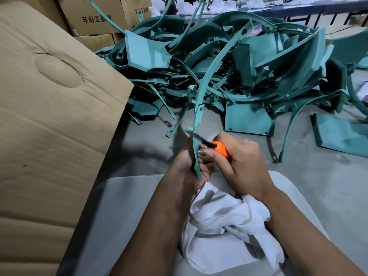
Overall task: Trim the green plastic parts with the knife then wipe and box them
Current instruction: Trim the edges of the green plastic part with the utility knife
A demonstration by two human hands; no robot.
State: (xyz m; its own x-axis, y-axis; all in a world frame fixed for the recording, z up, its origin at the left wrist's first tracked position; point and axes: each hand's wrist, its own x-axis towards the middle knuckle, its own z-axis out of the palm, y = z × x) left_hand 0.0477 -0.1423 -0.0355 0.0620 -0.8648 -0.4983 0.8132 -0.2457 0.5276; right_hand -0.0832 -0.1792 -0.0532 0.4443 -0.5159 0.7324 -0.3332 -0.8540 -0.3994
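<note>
Head view: trimming step. Left hand grips the long curved green plastic strip; right hand holds the orange-handled knife. Next: wiping with the white cloth.

Dim, even indoor light, brighter glare at twelve o'clock, soft shadows under the pile of green parts on the floor, wide-angle bending at the edges, slight blur throughout

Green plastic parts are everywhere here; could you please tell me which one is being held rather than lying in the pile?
The long curved strip, gripped at its lower end by the left hand; the knife meets its edge.
</note>
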